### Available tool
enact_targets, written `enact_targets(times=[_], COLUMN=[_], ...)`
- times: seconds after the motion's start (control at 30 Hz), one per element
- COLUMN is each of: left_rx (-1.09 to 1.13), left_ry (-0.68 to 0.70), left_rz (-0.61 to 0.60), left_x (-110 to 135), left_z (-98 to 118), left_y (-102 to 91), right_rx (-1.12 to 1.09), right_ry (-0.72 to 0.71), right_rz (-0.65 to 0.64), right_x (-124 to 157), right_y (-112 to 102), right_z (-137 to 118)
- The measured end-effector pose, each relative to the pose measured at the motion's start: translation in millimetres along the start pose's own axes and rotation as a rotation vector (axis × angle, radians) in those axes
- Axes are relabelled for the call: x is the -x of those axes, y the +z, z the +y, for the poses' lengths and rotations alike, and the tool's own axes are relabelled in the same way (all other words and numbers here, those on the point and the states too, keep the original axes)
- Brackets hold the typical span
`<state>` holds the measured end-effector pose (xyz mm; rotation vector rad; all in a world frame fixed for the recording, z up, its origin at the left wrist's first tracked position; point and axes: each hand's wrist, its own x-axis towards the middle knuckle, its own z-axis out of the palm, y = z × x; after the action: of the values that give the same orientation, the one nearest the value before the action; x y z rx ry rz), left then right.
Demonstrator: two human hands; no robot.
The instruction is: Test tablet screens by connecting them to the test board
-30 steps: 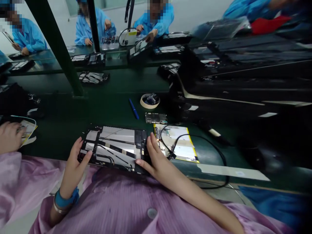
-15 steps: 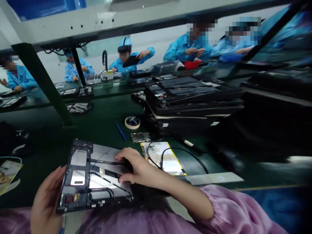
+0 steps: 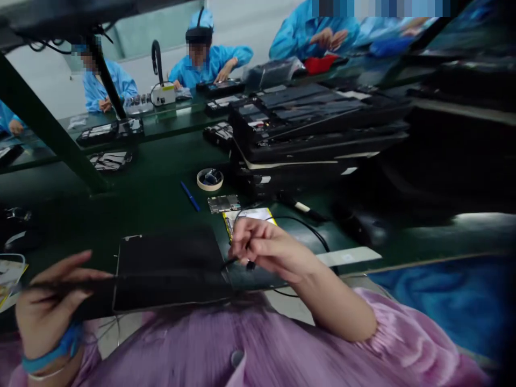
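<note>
Head view: dark tablet panel (image 3: 169, 269) sits at the near edge of the green tabletop (image 3: 153, 199), its near side overhanging toward the lap. Left hand (image 3: 48, 306) grips the panel's left end, thumb on top, fingers spread and partly blurred. Right hand (image 3: 270, 250) is closed in a pinch on a thin dark tool or cable end (image 3: 237, 262) just beside the panel's right edge; which of the two it is, cannot tell from the blur. Risks, as judgement: the panel is held at one end only, so it could tip off the edge or flex if the left grip slackens. The pinched piece lies close to the panel surface and could scratch it or snag. A black cable (image 3: 306, 228) loops over the yellow-edged sheet (image 3: 250, 215) right behind the right hand; catching it might drag the sheet or the small circuit board (image 3: 223, 203) nearby. Blue pen (image 3: 189, 196) and tape roll (image 3: 210, 179) lie well apart. The stack of dark trays (image 3: 314, 134) stands behind, unlikely to be disturbed.
</note>
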<state>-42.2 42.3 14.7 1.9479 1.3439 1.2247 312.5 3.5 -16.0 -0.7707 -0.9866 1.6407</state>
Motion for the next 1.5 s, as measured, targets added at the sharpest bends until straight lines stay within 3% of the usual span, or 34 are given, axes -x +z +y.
enact_targets(times=[0.07, 0.1, 0.17, 0.23, 0.3, 0.37, 0.43, 0.5, 0.57, 0.63, 0.7, 0.8, 0.9, 1.0, 1.07, 1.17, 1.23, 1.5], left_rx=[0.192, 0.268, 0.331, 0.295, 0.178, -0.128, -0.536, -0.772, -0.68, -0.511, -0.41, -0.269, -0.143, -0.226, -0.35, -0.453, -0.468, -0.477], left_ry=[-0.298, -0.47, -0.775, -0.891, -0.812, -0.599, -0.325, -0.063, 0.148, 0.294, 0.337, 0.272, 0.262, 0.454, 0.571, 0.622, 0.613, 0.573], left_rz=[0.11, 0.102, -0.014, -0.128, -0.219, -0.228, -0.153, -0.123, -0.269, -0.465, -0.657, -0.843, -0.787, -0.676, -0.658, -0.686, -0.705, -0.742], left_x=[-0.2, -1.4, -5.6, -11.8, -20.0, -29.4, -37.3, -40.8, -39.9, -38.1, -38.9, -45.1, -49.3, -50.0, -50.5, -51.9, -52.7, -56.9], left_z=[-7.2, -10.9, -18.7, -26.4, -31.2, -28.3, -12.9, 15.3, 49.6, 78.8, 93.3, 86.6, 68.3, 58.2, 56.2, 54.5, 52.6, 48.5], left_y=[16.8, 26.4, 43.1, 51.3, 49.2, 39.8, 30.1, 28.6, 42.6, 74.8, 120.5, 189.0, 227.4, 232.9, 229.1, 225.8, 226.8, 232.2], right_rx=[-0.042, -0.004, 0.157, 0.334, 0.403, 0.347, 0.273, 0.26, 0.303, 0.368, 0.416, 0.442, 0.507, 0.7, 0.956, 1.364, 1.512, 1.484], right_ry=[-0.023, -0.024, -0.021, 0.01, 0.065, 0.116, 0.123, 0.093, 0.044, -0.01, -0.069, -0.117, -0.128, -0.192, -0.299, -0.39, -0.377, -0.417], right_rz=[0.196, 0.285, 0.437, 0.504, 0.464, 0.372, 0.306, 0.27, 0.296, 0.364, 0.413, 0.432, 0.453, 0.476, 0.436, 0.26, 0.193, 0.234], right_x=[12.0, 17.0, 23.8, 25.1, 20.7, 12.8, 4.5, -0.7, -2.1, -0.8, 0.9, 2.5, 4.0, 6.5, 8.4, 11.7, 14.6, 21.5], right_y=[-4.3, -6.0, -10.2, -15.5, -20.5, -23.7, -25.2, -26.6, -29.5, -33.9, -38.6, -44.2, -50.0, -60.7, -70.3, -83.3, -88.3, -87.2], right_z=[2.9, 6.4, 16.7, 29.3, 41.4, 50.6, 55.2, 54.7, 49.2, 40.3, 30.3, 19.1, 15.7, 17.9, 20.8, 26.7, 31.2, 40.3])
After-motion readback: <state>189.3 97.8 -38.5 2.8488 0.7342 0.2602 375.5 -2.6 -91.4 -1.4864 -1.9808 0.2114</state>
